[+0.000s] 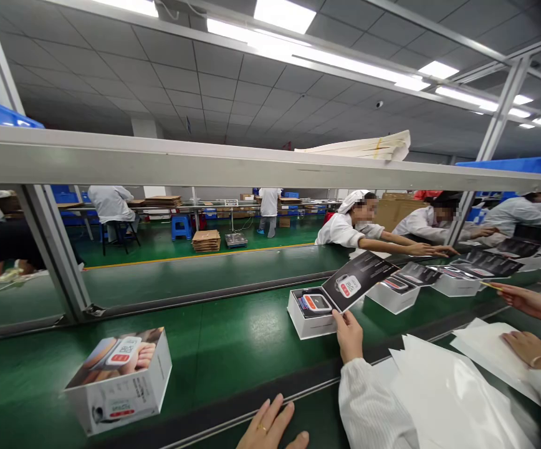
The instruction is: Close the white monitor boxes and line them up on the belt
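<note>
Under bright lights runs a green belt. On it, the open box stands just ahead of the right hand, which touches its near corner (whether it truly grips, one cannot tell), and farther off from the left hand, loose with fingers spread. A closed box sits leftward, apart from both.

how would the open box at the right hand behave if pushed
The open box would probably slide rather than tip, given its low body and flat-looking seat on the belt. Its raised lid looks thin, so it may swing or flex.
</note>
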`<action>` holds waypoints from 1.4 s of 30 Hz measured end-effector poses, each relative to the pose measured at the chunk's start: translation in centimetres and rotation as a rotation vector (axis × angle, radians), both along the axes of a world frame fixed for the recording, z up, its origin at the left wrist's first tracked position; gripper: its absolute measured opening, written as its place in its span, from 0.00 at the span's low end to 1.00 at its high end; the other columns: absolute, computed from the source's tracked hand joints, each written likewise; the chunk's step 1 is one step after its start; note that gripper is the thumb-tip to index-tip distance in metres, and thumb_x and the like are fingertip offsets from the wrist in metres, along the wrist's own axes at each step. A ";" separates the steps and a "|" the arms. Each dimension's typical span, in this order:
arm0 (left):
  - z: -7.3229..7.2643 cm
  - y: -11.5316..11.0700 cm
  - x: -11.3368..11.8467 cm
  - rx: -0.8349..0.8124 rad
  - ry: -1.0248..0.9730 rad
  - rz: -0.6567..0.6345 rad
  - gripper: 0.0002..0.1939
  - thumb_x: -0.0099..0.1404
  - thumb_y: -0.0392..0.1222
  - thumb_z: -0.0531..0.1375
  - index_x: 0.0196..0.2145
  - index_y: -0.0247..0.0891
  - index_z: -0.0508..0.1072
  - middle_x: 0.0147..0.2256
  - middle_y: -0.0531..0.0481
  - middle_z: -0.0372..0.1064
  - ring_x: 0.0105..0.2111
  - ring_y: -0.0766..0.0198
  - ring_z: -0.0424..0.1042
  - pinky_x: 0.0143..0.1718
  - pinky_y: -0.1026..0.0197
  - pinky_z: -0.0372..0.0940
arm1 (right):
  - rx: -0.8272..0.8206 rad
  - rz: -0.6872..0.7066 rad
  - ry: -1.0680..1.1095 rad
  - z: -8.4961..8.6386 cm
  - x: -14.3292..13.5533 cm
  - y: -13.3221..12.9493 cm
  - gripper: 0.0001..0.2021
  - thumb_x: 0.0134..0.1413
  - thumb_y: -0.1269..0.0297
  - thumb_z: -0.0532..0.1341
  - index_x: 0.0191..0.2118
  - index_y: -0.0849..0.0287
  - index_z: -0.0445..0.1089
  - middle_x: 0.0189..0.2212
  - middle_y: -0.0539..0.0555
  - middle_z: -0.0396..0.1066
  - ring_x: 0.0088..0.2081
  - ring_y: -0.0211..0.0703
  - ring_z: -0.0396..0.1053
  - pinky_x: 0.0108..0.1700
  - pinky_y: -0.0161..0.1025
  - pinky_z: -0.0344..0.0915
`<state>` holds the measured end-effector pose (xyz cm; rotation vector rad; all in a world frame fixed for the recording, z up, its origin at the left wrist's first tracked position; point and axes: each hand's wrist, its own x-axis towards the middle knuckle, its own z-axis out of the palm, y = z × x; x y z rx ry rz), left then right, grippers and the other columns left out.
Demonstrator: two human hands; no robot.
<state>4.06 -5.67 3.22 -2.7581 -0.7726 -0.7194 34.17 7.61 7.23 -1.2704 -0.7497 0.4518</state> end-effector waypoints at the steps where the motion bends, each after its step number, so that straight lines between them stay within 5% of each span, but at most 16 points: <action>1: 0.5 0.0 0.0 -0.005 0.019 -0.020 0.35 0.70 0.52 0.59 0.67 0.66 0.45 0.62 0.54 0.61 0.59 0.51 0.64 0.56 0.50 0.68 | 0.003 0.010 0.002 0.0 -0.3 -0.3 0.26 0.44 0.46 0.64 0.44 0.63 0.74 0.40 0.59 0.76 0.41 0.51 0.71 0.42 0.40 0.64; 4: 2.1 -0.3 0.0 -0.014 0.093 -0.055 0.33 0.71 0.55 0.57 0.68 0.57 0.49 0.62 0.45 0.61 0.61 0.48 0.62 0.55 0.48 0.67 | 0.009 0.034 -0.047 -0.1 -1.3 -0.9 0.30 0.47 0.46 0.62 0.52 0.63 0.71 0.44 0.61 0.75 0.44 0.52 0.72 0.45 0.41 0.65; 8: 2.9 -0.4 0.1 -0.077 0.089 -0.053 0.29 0.71 0.54 0.56 0.66 0.58 0.53 0.63 0.47 0.60 0.61 0.50 0.61 0.56 0.50 0.66 | -0.044 0.048 -0.193 0.1 -2.1 -1.2 0.34 0.50 0.43 0.58 0.59 0.60 0.66 0.52 0.60 0.72 0.48 0.52 0.70 0.49 0.42 0.65; 14: 3.8 -0.2 -0.2 -0.171 0.063 -0.061 0.28 0.69 0.53 0.60 0.64 0.62 0.58 0.65 0.50 0.56 0.63 0.49 0.58 0.56 0.47 0.66 | -0.126 0.222 -0.373 1.2 -2.6 -1.7 0.27 0.51 0.46 0.57 0.54 0.53 0.72 0.55 0.56 0.69 0.55 0.55 0.65 0.58 0.49 0.58; 18: 7.3 2.4 1.3 -0.240 -0.071 0.059 0.33 0.67 0.47 0.61 0.66 0.49 0.55 0.69 0.44 0.41 0.68 0.44 0.43 0.61 0.39 0.57 | -0.131 0.294 -0.447 1.3 -3.1 -1.8 0.25 0.50 0.49 0.57 0.53 0.50 0.73 0.56 0.54 0.68 0.57 0.55 0.63 0.60 0.51 0.56; 21: 9.1 6.3 3.5 -0.365 -0.246 0.232 0.38 0.65 0.36 0.57 0.69 0.39 0.46 0.69 0.39 0.39 0.68 0.45 0.41 0.65 0.38 0.49 | -0.139 0.306 -0.455 1.4 -4.0 -2.0 0.24 0.51 0.50 0.56 0.53 0.48 0.73 0.55 0.53 0.69 0.55 0.54 0.65 0.58 0.50 0.59; 25: 8.2 10.0 5.2 -0.626 -0.457 0.328 0.44 0.63 0.31 0.54 0.70 0.34 0.34 0.68 0.35 0.45 0.67 0.48 0.49 0.63 0.44 0.54 | -0.167 0.330 -0.384 1.9 -5.3 -2.3 0.23 0.54 0.48 0.54 0.52 0.47 0.73 0.52 0.51 0.72 0.51 0.54 0.69 0.52 0.47 0.64; 29: 7.5 9.6 3.9 -0.569 -0.446 0.264 0.44 0.63 0.28 0.53 0.70 0.40 0.36 0.67 0.39 0.46 0.66 0.51 0.50 0.63 0.46 0.55 | -0.146 0.317 -0.335 2.1 -5.7 -2.0 0.24 0.53 0.43 0.56 0.50 0.49 0.74 0.48 0.52 0.75 0.47 0.53 0.71 0.50 0.47 0.65; 31: 9.1 8.7 2.7 -0.421 -0.320 0.221 0.43 0.62 0.28 0.55 0.70 0.44 0.41 0.68 0.41 0.42 0.67 0.47 0.45 0.63 0.41 0.52 | -0.104 0.324 -0.259 1.9 -5.9 -1.5 0.26 0.53 0.41 0.56 0.50 0.51 0.73 0.48 0.53 0.75 0.47 0.52 0.71 0.50 0.46 0.65; 35: 15.2 7.7 0.9 -0.124 0.024 0.141 0.50 0.52 0.36 0.70 0.66 0.58 0.53 0.69 0.47 0.32 0.67 0.32 0.33 0.62 0.29 0.38 | -0.015 0.493 -0.062 1.2 -7.6 -0.6 0.31 0.57 0.37 0.50 0.46 0.58 0.75 0.43 0.58 0.77 0.44 0.51 0.73 0.47 0.45 0.68; 38: 18.6 7.8 0.0 -0.141 0.199 0.127 0.53 0.50 0.46 0.73 0.67 0.60 0.51 0.63 0.43 0.49 0.62 0.38 0.51 0.60 0.36 0.48 | -0.038 0.542 -0.125 1.1 -9.6 -0.8 0.29 0.56 0.37 0.52 0.44 0.57 0.77 0.38 0.57 0.78 0.41 0.52 0.75 0.45 0.47 0.70; 42: 19.4 8.4 -1.5 -0.235 0.239 0.269 0.45 0.54 0.52 0.70 0.65 0.59 0.55 0.54 0.43 0.60 0.51 0.44 0.63 0.51 0.45 0.60 | -0.067 0.477 -0.353 1.1 -10.8 -1.7 0.24 0.57 0.43 0.53 0.48 0.52 0.76 0.45 0.54 0.77 0.47 0.52 0.72 0.51 0.47 0.66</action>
